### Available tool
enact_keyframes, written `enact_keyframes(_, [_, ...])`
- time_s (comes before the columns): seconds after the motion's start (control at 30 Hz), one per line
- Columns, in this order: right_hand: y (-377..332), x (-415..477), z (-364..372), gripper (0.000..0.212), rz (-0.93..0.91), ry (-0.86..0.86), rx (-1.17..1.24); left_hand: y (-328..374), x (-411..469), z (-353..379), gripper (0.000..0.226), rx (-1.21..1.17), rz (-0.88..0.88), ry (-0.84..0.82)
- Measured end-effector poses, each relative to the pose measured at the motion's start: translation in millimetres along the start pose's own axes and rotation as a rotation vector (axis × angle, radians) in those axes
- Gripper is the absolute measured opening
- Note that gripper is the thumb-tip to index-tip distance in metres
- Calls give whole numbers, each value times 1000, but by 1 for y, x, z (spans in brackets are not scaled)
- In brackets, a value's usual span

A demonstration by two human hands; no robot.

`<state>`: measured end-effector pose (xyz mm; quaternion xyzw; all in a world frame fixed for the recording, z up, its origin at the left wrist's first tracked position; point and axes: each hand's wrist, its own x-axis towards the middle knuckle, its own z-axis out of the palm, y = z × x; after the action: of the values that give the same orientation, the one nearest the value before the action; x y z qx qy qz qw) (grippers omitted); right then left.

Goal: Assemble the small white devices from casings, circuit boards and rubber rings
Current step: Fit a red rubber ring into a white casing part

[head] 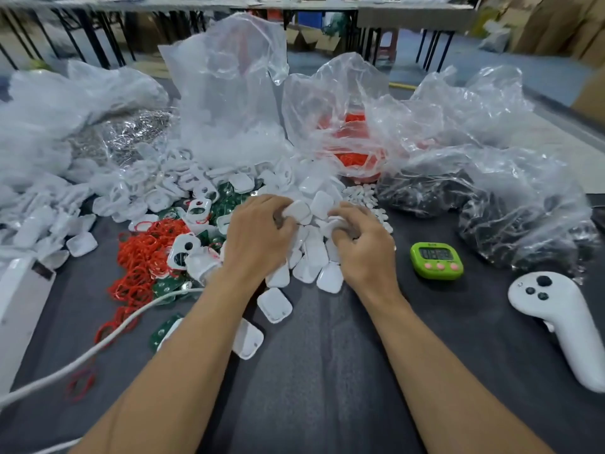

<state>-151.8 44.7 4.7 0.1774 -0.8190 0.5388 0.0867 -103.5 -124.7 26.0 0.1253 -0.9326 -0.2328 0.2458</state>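
Left grip (258, 237) clamps a smooth, rounded white casing (296, 211); my right grip (363, 247) curls round a second casing (337, 226), matte grey bench (327, 371) below.

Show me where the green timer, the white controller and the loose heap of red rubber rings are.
green timer (437, 260): head view, middle of its front, below the display.
white controller (561, 319): head view, on its handle.
red rubber rings (144, 253): head view, middle of the loose heap.
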Motion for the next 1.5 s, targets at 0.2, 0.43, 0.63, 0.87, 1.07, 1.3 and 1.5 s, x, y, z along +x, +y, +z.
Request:
enact_keyframes(0.2, [-4, -5, -15, 32, 102, 109, 107, 22, -41, -26, 29, 134, 190, 93])
enact_keyframes(0.43, [-7, -17, -20, 35, 41, -63, -84, 22, -78, -7, 31, 58, 206, -74])
enact_keyframes(0.63, [-6, -16, -19, 35, -99, 18, -339, 7, -72, -25, 38, 84, 151, 166])
enact_keyframes(0.87, [-23, -30, -8, 45, -158, -203, -234, -22, -67, -29, 57, 227, -127, -62])
enact_keyframes(1.07, [-41, -32, 20, 45, -256, -95, -212, -13, -62, -13, 63, 23, 84, -198])
enact_keyframes(1.3, [-73, 34, 69, 48, -169, -285, -332, -21, -48, -24, 45, -50, -96, 88])
enact_keyframes(1.5, [-92, 85, 121, 46, -242, -465, -496, -32, -40, -23, 31, -9, -254, 28])
